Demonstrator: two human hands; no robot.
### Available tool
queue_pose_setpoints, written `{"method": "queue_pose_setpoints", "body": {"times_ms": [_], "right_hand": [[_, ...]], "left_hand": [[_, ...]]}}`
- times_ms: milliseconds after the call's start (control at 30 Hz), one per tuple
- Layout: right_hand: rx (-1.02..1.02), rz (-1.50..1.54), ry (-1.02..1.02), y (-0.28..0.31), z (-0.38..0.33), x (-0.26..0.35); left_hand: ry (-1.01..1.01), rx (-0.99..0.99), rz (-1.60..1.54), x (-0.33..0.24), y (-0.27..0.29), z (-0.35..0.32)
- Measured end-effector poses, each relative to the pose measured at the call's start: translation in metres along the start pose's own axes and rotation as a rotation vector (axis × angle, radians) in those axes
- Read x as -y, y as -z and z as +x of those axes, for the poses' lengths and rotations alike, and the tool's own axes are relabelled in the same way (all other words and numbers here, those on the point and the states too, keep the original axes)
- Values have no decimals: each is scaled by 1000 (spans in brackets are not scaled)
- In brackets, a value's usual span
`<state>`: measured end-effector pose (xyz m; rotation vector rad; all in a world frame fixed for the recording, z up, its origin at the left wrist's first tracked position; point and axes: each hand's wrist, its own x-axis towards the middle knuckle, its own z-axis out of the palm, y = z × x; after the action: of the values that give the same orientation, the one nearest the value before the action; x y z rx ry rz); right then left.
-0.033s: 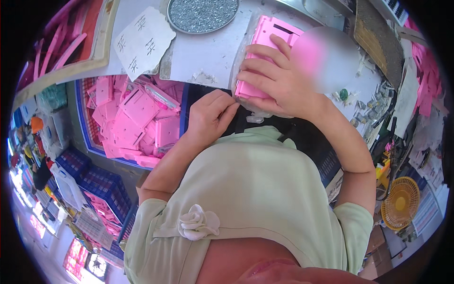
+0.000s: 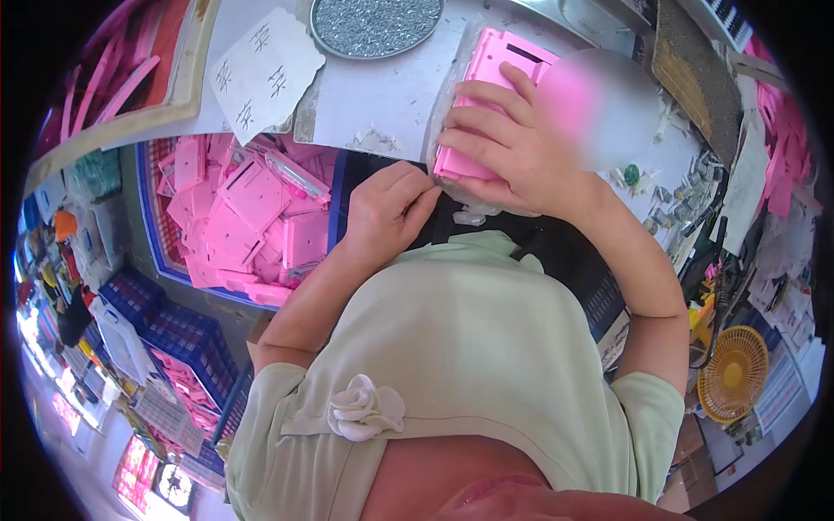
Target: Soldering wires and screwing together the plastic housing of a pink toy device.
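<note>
My right hand [image 2: 534, 152] lies over a pink flat plastic case [image 2: 486, 74] at the table's near edge. Its fingers spread across the top and the thumb runs along the near side, gripping it. A dark slot shows at the far end of the case. Clear plastic wrap [image 2: 440, 130] surrounds its left side and hangs off the near edge. My left hand [image 2: 391, 208] is closed in front of the table, thumb and forefinger pinched at the wrap's near-left corner. What they pinch is too small to make out.
A blue crate [image 2: 337, 213] of pink plastic pieces [image 2: 252, 204] stands below the table at left. On the white table are a round tray [image 2: 317, 35] of small metal parts and a handwritten paper [image 2: 265, 78]. Small metal pieces [image 2: 686, 195] lie at right, above a yellow basket [image 2: 734, 373].
</note>
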<state>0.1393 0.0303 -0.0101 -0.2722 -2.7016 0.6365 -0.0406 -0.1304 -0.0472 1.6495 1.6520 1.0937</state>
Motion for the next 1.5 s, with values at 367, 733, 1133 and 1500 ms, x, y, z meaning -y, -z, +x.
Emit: {"method": "queue_pose_setpoints", "body": {"times_ms": [367, 733, 1133, 1500], "right_hand": [[58, -57, -23, 1, 6, 4], [-282, -8, -115, 1, -11, 7], [-221, 4, -185, 12, -8, 9], [-264, -20, -205, -1, -17, 9]], "left_hand": [[-50, 137, -47, 14, 14, 10], [-464, 31, 302, -2, 11, 74], [-249, 259, -82, 11, 50, 113], [-240, -26, 581, 67, 85, 175]]}}
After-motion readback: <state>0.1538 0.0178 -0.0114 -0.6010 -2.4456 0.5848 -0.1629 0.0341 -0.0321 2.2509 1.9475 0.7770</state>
